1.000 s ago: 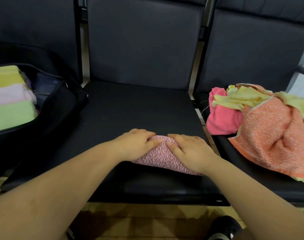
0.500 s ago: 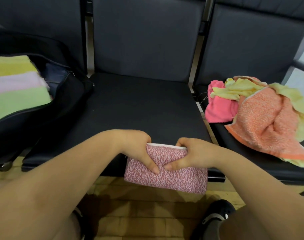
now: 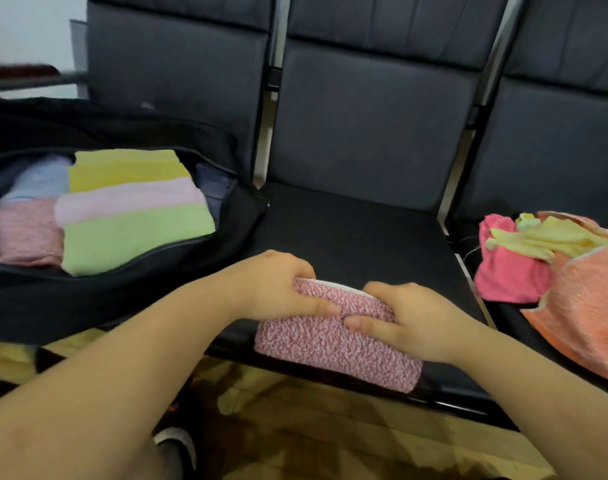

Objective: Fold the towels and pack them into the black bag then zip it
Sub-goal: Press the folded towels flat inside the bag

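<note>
Three dark seats [image 3: 351,244] run across the frame. One black bag [image 3: 122,299] sits at left, with four folded towels [image 3: 133,216] visible inside. One folded pink-speckled towel [image 3: 333,344] sits at centre between two hands [image 3: 274,285]. At right, three loose towels [image 3: 572,271] are piled.

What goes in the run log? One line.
step: packing | both hands grip speckled pink towel | black bag open | unfolded pile remains
</note>
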`<state>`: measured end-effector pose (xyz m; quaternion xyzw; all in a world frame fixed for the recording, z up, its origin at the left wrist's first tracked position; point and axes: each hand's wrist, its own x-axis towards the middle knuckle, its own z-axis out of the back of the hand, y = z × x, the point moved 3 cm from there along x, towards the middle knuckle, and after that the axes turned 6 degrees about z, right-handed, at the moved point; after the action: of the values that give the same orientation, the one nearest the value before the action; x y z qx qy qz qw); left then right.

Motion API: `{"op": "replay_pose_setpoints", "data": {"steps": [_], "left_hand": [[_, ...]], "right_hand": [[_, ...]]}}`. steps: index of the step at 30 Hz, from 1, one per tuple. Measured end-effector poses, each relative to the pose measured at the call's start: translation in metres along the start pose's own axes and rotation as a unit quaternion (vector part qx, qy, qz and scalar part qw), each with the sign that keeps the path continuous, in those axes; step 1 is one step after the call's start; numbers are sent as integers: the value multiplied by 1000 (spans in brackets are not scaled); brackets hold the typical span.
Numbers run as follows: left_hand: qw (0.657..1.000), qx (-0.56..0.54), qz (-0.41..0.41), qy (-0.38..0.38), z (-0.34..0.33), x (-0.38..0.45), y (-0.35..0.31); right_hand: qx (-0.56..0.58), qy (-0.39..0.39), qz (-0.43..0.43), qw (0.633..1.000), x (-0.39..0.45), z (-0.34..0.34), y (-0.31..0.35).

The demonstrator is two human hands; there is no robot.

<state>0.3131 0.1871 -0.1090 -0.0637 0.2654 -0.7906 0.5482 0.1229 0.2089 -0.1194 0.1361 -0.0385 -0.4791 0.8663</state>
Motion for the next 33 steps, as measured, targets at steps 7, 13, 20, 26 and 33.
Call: {"op": "replay_pose_setpoints", "data": {"steps": [7,13,20,26,33], "left_hand": [[958,-190,28,-211,48,-40,76],[890,-284,30,-354,95,-78,143],[844,-350,69,-399,121,-87,199],[657,-622,150,-400,122,-73,252],[552,-740,171,-343,141,-46,258]], "right_hand": [[-42,13,85,995,78,32,69],[6,30,132,991,153,51,140],[61,100,147,982,220,41,194],[171,106,67,977,279,40,208],[553,158,-85,814,332,23,223]]}}
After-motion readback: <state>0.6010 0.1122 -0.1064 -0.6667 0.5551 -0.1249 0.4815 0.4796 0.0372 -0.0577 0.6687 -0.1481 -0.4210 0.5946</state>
